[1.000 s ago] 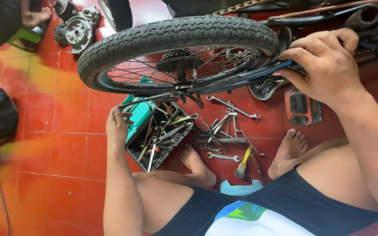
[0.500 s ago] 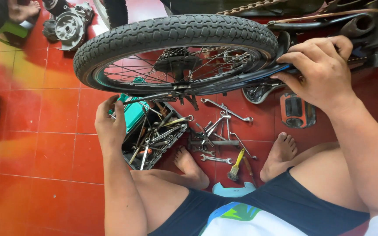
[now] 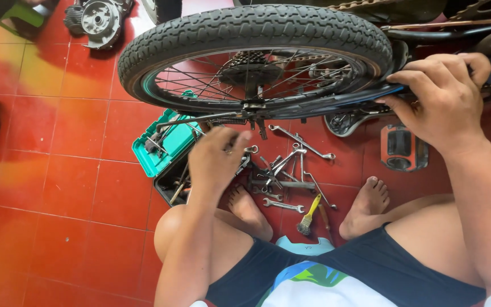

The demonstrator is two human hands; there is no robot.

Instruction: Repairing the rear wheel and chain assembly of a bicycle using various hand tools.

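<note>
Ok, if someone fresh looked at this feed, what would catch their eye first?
Most likely the big spoked wheel with its knobby black tyre, filling the top of the view, with the right hand gripping the frame beside it. Next, the left hand raised over a scatter of wrenches and a teal toolbox on the red tiled floor. A yellow-handled brush lies between the bare feet.
</note>
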